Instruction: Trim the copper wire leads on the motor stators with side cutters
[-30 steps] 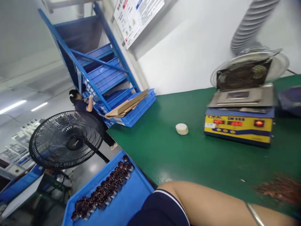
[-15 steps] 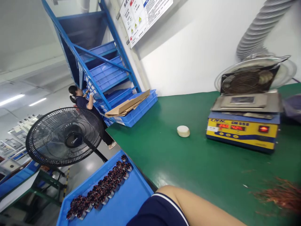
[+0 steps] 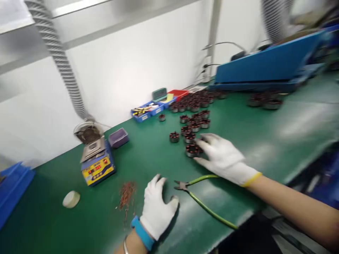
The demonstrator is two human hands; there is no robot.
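Both my hands wear white gloves. My left hand lies flat on the green bench, fingers spread, holding nothing, just left of green-handled cutters. My right hand reaches across the bench with its fingers closing around a round wound coil part at the near end of a group of several such parts. A small heap of copper wire clippings lies left of my left hand.
A yellow and blue solder pot stands at the left under a ribbed extraction hose, with a purple tray beside it. A tape roll lies near left. Small bins sit by the wall. Blue trays stand far right.
The view has swung right, away from the fan, staircase and blue tray of parts. Both gloved hands have come into view, the right one on a coil part.
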